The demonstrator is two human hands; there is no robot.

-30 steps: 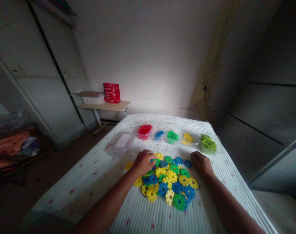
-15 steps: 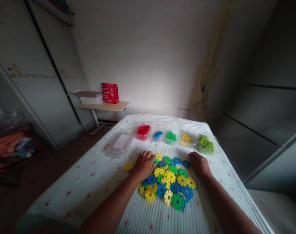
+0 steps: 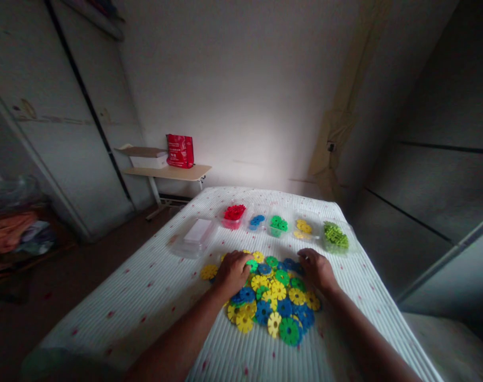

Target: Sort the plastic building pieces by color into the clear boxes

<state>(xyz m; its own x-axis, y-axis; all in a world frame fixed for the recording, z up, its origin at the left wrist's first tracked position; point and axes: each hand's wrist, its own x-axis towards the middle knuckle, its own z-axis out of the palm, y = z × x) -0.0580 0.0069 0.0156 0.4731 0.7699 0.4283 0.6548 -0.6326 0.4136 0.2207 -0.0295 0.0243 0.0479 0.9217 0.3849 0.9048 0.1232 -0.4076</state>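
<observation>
A loose pile of yellow, blue and green notched plastic discs (image 3: pixel 278 289) lies on the striped cloth in front of me. At the pile's far left, my left hand (image 3: pixel 234 271) has its fingers curled, with a green disc (image 3: pixel 251 265) at the fingertips. My right hand (image 3: pixel 317 269) is at the far right edge, fingers bent and a little apart over blue discs (image 3: pixel 291 265). Its fingertips hide part of those discs, and I see nothing held there. One yellow disc (image 3: pixel 208 272) lies left of my left hand.
Behind the pile stands a row of clear tubs: red pieces (image 3: pixel 234 213), blue discs (image 3: pixel 257 222), green discs (image 3: pixel 279 224), yellow discs (image 3: pixel 304 227) and lime pieces (image 3: pixel 335 236). A clear container (image 3: pixel 195 239) sits at left. Beyond the bed, a side table (image 3: pixel 185 174) holds a red bag (image 3: pixel 180 151).
My right hand has moved left, over the blue discs at the pile's edge. My left hand has turned and shifted slightly, and the green disc at its fingertips shows more fully.
</observation>
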